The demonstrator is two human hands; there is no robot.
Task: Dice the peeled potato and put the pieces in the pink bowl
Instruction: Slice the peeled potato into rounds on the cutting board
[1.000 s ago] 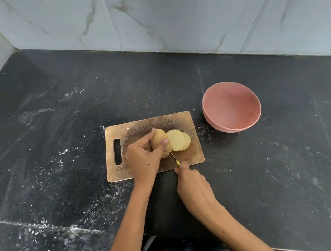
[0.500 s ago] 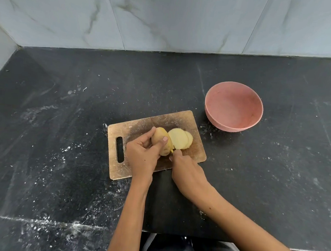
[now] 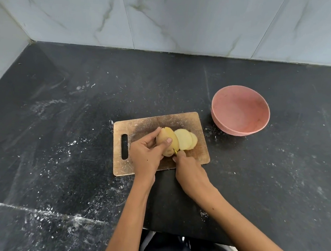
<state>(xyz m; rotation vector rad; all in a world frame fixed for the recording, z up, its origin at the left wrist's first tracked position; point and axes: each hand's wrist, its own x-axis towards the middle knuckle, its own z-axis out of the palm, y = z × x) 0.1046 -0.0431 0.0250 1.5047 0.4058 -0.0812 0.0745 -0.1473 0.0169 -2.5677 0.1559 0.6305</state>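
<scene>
Now left hand (image 3: 145,153) grips potato (image 3: 167,140); right hand (image 3: 190,171) holds knife (image 3: 175,151).

A kitchen: black stone counter (image 3: 255,183), marble wall tiles (image 3: 190,17), chopping board (image 3: 140,127)

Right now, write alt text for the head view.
A person's left hand steadies a peeled potato on a wooden cutting board while the right hand cuts it with a knife; slices lean beside it. An empty pink bowl sits right.
</scene>
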